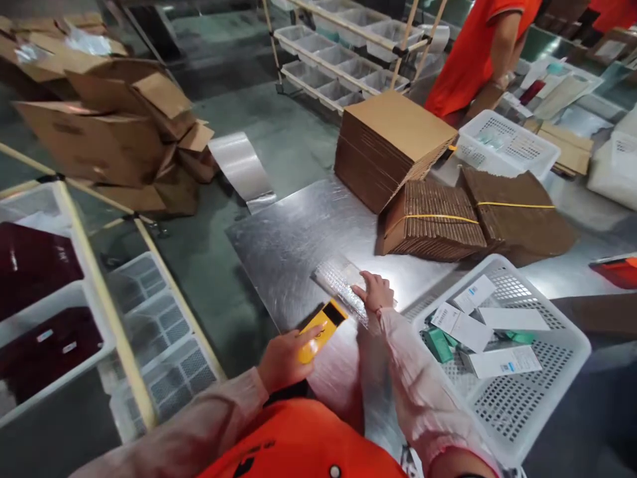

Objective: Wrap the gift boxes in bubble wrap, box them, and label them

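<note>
My left hand [287, 358] is wrapped round a yellow handheld device [322, 332] with a dark end, held over the near left edge of the metal table [288, 252]. To its right, my right hand [374, 291] has its fingers on a clear bubble-wrap packet [341, 282] that lies flat on the metal. Whether the fingers pinch the packet or only press on it is hard to see. Beside my right forearm sits a white perforated basket [527, 405] with several white boxes [512, 362] and green pieces [438, 345] in it.
Stacked flat cardboard [393, 139] and strapped cardboard bundles [438, 222] stand at the table's back right. A person in orange [462, 60] is beyond them. Racks with bins [149, 332] are at the left, under piled open cartons [114, 146].
</note>
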Motion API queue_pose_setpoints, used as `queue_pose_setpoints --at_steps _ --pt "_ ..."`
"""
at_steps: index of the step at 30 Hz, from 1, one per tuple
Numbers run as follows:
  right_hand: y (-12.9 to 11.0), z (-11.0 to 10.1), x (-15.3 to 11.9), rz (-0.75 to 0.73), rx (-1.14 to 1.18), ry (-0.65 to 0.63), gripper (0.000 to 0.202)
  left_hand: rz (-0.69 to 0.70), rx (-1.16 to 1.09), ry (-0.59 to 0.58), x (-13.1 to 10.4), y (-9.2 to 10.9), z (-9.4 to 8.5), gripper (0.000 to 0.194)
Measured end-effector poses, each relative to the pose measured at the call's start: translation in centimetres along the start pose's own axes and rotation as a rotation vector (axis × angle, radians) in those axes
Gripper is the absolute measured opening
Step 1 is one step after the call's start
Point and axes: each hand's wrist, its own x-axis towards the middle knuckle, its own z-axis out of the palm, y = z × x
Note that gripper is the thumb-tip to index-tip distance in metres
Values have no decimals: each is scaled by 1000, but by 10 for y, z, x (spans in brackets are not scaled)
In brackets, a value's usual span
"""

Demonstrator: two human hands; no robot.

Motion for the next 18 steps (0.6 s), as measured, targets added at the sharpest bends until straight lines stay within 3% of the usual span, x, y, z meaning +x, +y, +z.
queue_pose_setpoints --at_steps 2,4,9,12,15,18 --pt "1 -3 4 6 6 -34 53 -33 4 -32 -9 -6 3 70" --pt "3 -6 10 11 11 -63 53 -63 -9 -61 -4 -4 4 69" --pt "8 -13 21 9 -24 -134 55 -111 11 -102 47 25 -5 66" --pt "6 -19 22 -46 -61 -187 73 -111 18 -97 61 35 -8 67" --pt "-1 -20 23 -90 -101 -211 102 -105 17 -84 60 35 -7 67" --pt "-6 -18 25 -115 -62 -223 115 -104 15 -90 57 33 -8 65"
